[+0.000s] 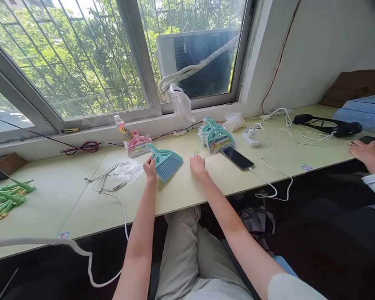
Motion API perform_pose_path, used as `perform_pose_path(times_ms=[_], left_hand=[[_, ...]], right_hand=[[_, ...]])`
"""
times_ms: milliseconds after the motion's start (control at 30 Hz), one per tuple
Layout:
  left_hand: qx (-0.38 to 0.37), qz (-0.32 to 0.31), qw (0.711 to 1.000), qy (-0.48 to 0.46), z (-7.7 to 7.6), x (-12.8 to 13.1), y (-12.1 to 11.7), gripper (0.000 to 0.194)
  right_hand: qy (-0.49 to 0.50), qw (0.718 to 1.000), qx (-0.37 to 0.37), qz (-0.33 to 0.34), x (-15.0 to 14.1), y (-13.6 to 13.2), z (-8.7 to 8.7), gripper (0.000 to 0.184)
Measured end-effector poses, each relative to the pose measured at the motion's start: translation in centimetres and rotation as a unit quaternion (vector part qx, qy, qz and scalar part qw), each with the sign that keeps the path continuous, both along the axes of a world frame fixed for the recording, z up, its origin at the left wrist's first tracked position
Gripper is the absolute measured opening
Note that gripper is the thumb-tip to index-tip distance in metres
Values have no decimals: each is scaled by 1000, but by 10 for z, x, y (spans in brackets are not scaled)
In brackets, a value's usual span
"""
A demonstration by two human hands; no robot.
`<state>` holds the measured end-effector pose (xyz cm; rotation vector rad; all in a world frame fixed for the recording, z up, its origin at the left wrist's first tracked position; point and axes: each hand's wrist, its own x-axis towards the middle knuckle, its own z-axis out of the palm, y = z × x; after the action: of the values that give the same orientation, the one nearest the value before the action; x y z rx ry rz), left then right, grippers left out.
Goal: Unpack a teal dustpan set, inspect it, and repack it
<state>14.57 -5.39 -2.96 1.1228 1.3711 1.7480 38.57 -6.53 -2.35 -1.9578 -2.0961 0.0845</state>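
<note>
My left hand (150,169) is wrapped round the handle side of a teal dustpan-and-brush set (165,160), with its grey-blue bristles facing down to the right above the table. My right hand (198,165) rests on the table with its fingers curled at a small yellow-and-white printed card (195,153), which shows just past the fingertips. Crumpled clear plastic wrap (129,170) lies left of my left hand. Behind it is a pink dustpan-and-brush set (138,144) in packaging. Packaged teal sets (218,139) are at the back right.
A phone (237,158) with a white cable lies right of my right hand. A grey cable coil (108,179), a bottle (121,125), a charger (251,137) and a black headset (328,126) are on the table. A co-worker's hand (369,155) is at the far right.
</note>
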Motion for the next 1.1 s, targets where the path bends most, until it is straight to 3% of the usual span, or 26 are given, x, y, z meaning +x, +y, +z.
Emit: perform_pose_path(times_ms=[100, 167, 267, 333, 400, 467, 567, 700, 833, 900, 1000, 1067, 1100], left_hand=[[13, 36, 999, -3, 4, 4, -1, 42], [31, 26, 999, 3, 9, 11, -5, 43], [63, 42, 996, 57, 18, 27, -17, 43], [91, 64, 984, 139, 22, 40, -30, 43], [151, 76, 955, 244, 24, 55, -45, 41], [225, 52, 911, 341, 23, 68, -57, 39], [301, 42, 861, 407, 16, 79, -65, 40], [349, 65, 834, 422, 5, 79, -60, 44], [332, 36, 859, 387, 0, 72, -56, 48], [309, 1, 873, 378, 2, 70, -56, 46], [296, -36, 874, 383, 10, 67, -55, 44], [269, 10, 898, 348, 16, 62, -52, 45], [243, 63, 916, 313, 19, 57, -49, 47]], right_hand=[[14, 999, -32, 9, 11, -1, -2, 48], [32, 999, -29, -5, 23, 3, 1, 51], [83, 993, 82, -18, 30, 5, 12, 57], [133, 972, 190, 29, 21, 0, 18, 50], [175, 943, 257, 121, 3, -7, 20, 36], [197, 921, 277, 191, -18, -13, 18, 24], [260, 907, 292, 159, -39, -19, 13, 13], [370, 875, 286, 123, -42, -22, 15, 16], [409, 871, 241, 129, -31, -17, 26, 6], [436, 861, 214, 147, -26, -13, 30, 9], [539, 805, 150, 197, -19, -13, 30, 18], [610, 756, 93, 217, -11, -22, 30, 25], [634, 738, 69, 221, -4, -28, 31, 29]])
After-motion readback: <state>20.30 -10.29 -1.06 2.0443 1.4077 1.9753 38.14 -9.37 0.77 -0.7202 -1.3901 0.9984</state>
